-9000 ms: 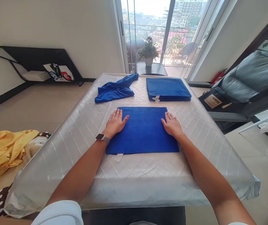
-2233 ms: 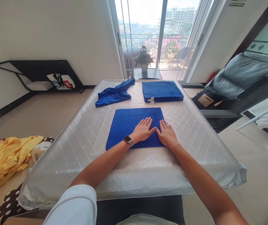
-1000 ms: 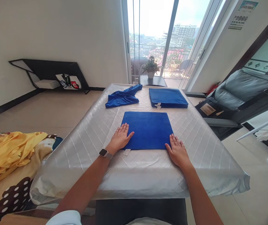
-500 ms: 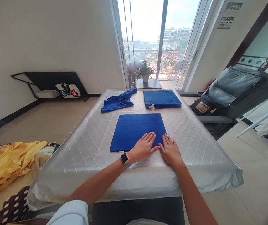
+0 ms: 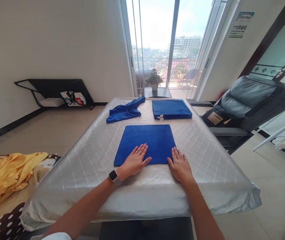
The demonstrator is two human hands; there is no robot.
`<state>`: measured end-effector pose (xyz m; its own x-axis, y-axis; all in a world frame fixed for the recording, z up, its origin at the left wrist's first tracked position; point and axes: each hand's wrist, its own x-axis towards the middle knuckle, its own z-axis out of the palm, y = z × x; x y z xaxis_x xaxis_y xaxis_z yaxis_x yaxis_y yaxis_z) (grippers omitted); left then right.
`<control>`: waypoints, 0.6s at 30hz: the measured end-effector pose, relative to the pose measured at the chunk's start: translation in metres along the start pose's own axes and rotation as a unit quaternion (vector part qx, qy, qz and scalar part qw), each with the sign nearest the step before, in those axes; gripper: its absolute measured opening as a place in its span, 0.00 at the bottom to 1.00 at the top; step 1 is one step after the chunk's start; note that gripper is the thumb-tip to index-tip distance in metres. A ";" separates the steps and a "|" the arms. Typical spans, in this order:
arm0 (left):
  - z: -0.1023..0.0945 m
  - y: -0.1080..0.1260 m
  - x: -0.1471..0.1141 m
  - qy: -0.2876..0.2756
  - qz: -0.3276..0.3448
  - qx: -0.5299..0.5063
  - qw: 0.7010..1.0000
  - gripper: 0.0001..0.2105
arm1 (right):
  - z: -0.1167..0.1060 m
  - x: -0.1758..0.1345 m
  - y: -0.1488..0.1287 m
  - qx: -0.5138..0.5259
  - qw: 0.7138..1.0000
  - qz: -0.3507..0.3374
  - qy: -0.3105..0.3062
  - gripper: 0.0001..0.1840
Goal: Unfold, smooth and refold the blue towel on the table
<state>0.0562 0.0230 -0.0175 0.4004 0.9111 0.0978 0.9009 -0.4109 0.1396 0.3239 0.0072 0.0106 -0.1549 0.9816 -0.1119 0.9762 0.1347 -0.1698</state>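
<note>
A blue cloth (image 5: 149, 138) lies flat, in a neat rectangle, on the silver quilted table cover (image 5: 92, 150). My left hand (image 5: 135, 160) rests palm down on its near edge, left of the middle, fingers stretched out. On the near right corner lies my right hand (image 5: 180, 164), also flat with its fingers extended. Beyond the cloth, to the right, is a stack of folded blue cloths (image 5: 171, 109) with white tags at its near edge. A crumpled blue cloth (image 5: 125, 110) lies at the far left of the table.
A grey recliner (image 5: 251, 100) with a dark bag (image 5: 219, 117) stands right of the table. Yellow fabric (image 5: 15, 173) is heaped at the left. Behind the table, a potted plant (image 5: 154, 80) sits on a chair before the glass door. A black frame (image 5: 60, 90) leans by the left wall.
My left hand has slid left along the cloth's near edge, away from my right hand. My right hand stays at the right corner. The view has tilted slightly.
</note>
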 end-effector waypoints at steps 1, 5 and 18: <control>-0.002 -0.015 -0.014 -0.004 -0.031 0.003 0.999 0.37 | 0.000 0.000 0.000 0.000 1.000 0.000 0.000 0.36; -0.009 -0.059 -0.064 -0.009 -0.136 0.009 0.991 0.40 | 0.001 0.000 0.000 -0.007 1.000 0.004 0.000 0.37; 0.006 -0.065 -0.083 0.052 -0.145 0.003 0.988 0.42 | 0.012 0.004 0.009 -0.021 0.999 -0.001 0.024 0.36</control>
<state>-0.0344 -0.0262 -0.0404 0.1057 0.9821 0.1559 0.9764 -0.1323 0.1710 0.3305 0.0104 -0.0031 -0.1503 0.9866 -0.0643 0.9817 0.1412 -0.1277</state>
